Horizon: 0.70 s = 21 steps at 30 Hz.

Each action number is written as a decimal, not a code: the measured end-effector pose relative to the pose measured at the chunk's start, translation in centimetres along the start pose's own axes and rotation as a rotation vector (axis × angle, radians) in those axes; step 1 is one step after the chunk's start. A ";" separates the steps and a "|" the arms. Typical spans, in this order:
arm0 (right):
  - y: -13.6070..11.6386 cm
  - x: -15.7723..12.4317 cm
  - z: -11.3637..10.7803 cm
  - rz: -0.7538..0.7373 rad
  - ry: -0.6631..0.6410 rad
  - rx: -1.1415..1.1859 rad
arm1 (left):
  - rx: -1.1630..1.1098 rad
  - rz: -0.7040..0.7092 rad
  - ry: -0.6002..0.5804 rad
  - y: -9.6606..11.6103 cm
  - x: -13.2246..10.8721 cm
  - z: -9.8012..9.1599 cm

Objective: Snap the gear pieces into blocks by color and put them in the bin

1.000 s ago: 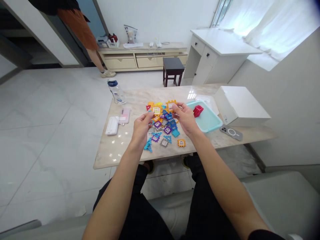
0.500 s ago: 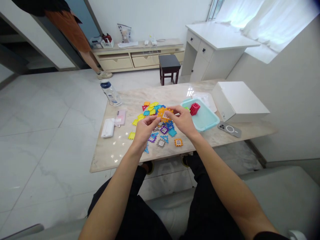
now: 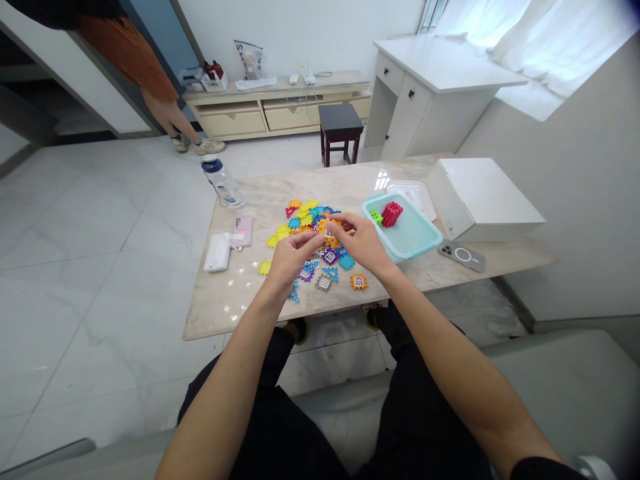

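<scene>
Between my two hands, above the middle of the table, is an orange interlocking tile (image 3: 329, 233) with a white window-like centre. My left hand (image 3: 294, 255) pinches its left edge with thumb and fingers. The thumb and fingers of my right hand (image 3: 361, 241) grip it from the right, covering part of it. Below lie loose tiles: several yellow tiles (image 3: 277, 238), a purple window tile (image 3: 330, 257), a grey window tile (image 3: 323, 283), a light-blue triangular piece (image 3: 331, 274) and another orange window tile (image 3: 359, 281) near the front edge.
A pale-blue basket (image 3: 420, 241) to the right holds red pieces (image 3: 392, 214) and green pieces (image 3: 376, 217). A white box (image 3: 493, 200) and a phone (image 3: 461, 255) lie beyond it. At left are a water bottle (image 3: 223, 183) and a white pack (image 3: 217, 253). Another person (image 3: 135, 60) stands far left.
The orange tile has turned slightly between my hands, and the fingers of my right hand have shifted on it. The view has moved a little. The other person's legs have shifted.
</scene>
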State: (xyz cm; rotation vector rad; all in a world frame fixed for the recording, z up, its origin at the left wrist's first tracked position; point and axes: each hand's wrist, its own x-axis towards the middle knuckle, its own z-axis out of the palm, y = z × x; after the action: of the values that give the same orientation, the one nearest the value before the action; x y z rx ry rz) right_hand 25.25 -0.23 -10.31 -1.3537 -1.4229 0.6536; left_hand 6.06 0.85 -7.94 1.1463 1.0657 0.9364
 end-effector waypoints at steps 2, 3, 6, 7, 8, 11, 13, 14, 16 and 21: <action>-0.2 -0.2 0.1 -0.039 -0.003 -0.051 | 0.040 -0.015 0.019 -0.2 0.1 -0.2; -0.3 -0.3 0.2 -0.069 -0.013 -0.082 | 0.059 -0.014 0.030 -0.3 0.2 -0.3; -0.7 -0.6 0.0 -0.171 -0.078 -0.173 | 0.104 0.021 0.050 -0.6 0.4 -0.6; -0.8 -0.6 -0.1 -0.203 -0.100 -0.203 | 0.114 0.037 0.058 -0.7 0.5 -0.6; -0.8 -0.7 -0.3 -0.230 -0.121 -0.236 | 0.123 0.052 0.072 -0.7 0.6 -0.7; -0.6 -0.9 -0.8 -0.294 -0.183 -0.333 | 0.146 0.071 0.104 -0.6 0.6 -0.9; -0.4 -1.0 -1.0 -0.300 -0.226 -0.397 | 0.179 0.089 0.090 -0.6 0.6 -1.1; -0.3 -1.1 -0.9 -0.288 -0.237 -0.430 | 0.205 0.102 0.080 -0.7 0.6 -1.1; -0.2 -1.4 -0.7 -0.247 -0.238 -0.491 | 0.272 0.133 0.066 -1.0 0.7 -1.1; -0.7 -1.8 0.4 -0.202 -0.198 -0.561 | 0.416 0.200 0.072 -1.6 0.5 -0.9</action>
State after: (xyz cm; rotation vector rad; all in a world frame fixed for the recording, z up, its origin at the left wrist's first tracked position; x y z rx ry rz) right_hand 24.31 -1.98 -10.35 -1.5680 -1.9718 0.2631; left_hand 5.37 1.28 -9.69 1.5942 1.2576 0.9403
